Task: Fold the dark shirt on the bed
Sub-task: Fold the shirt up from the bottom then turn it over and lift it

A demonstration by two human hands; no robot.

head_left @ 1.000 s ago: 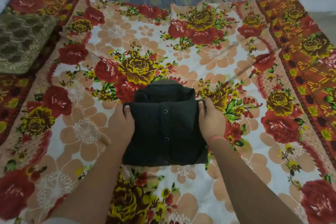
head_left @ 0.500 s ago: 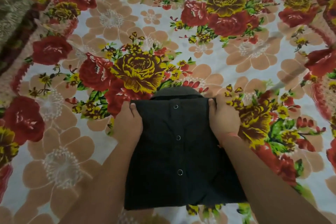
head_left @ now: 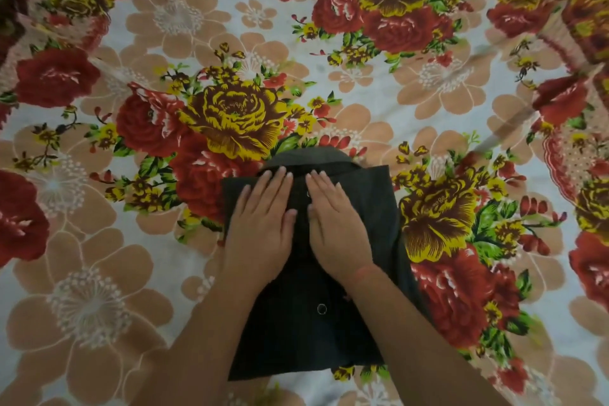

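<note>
Dark shirt [head_left: 313, 339] looks fully folded: your left hand [head_left: 260, 227] and right hand [head_left: 333, 227] have left its sides and press flat, fingers straight.

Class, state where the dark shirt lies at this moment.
In the head view, the dark shirt lies bottom-centre on the floral bedsheet, below the yellow rose print, left hand and right hand flat on it.

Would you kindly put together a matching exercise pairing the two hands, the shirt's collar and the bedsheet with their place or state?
Things: 1 left hand; 2 right hand; 3 collar; 4 bedsheet.
States: A floral, under the dark shirt; B flat on shirt, red band at wrist; C juts out at the shirt's far edge; D flat on shirt, bare wrist.
Pairs: 1-D; 2-B; 3-C; 4-A.
</note>
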